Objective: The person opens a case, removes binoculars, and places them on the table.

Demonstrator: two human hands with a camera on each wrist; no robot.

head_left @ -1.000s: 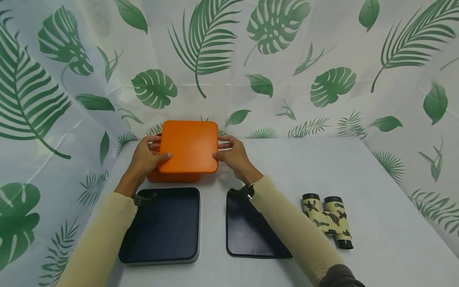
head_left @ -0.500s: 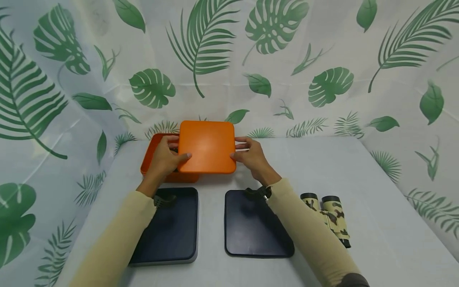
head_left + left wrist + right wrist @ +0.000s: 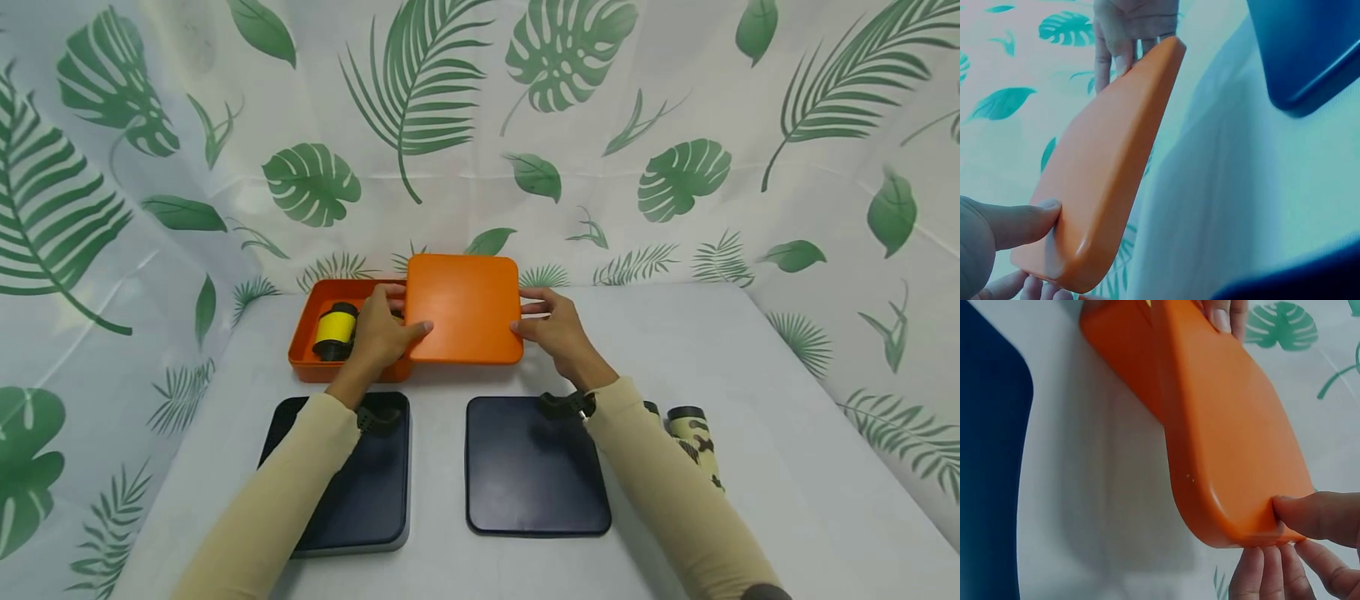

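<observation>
Both hands hold an orange lid (image 3: 463, 308) up at a tilt, its flat face toward me. My left hand (image 3: 381, 337) grips its left edge, thumb (image 3: 1038, 219) on the face and fingers behind. At the right edge my right hand (image 3: 558, 335) pinches it the same way, thumb (image 3: 1310, 512) in front and fingertips underneath. Left of the lid stands an open orange box (image 3: 302, 367), its right part covered by the lid and left hand. Inside it lies a yellow and black cylindrical thing (image 3: 335, 329), partly hidden by the left hand.
An open dark navy box (image 3: 367, 508) sits front left, partly under the left forearm. To its right lies a flat dark navy lid (image 3: 534, 475). Camouflage binoculars (image 3: 692, 429) are partly covered by the right sleeve (image 3: 660, 483). Leaf-printed cloth walls (image 3: 450, 192) rise behind the table.
Both hands have carried the orange lid to the right, off the orange box, uncovering its left side and the yellow and black thing inside. The right sleeve now covers more of the binoculars.
</observation>
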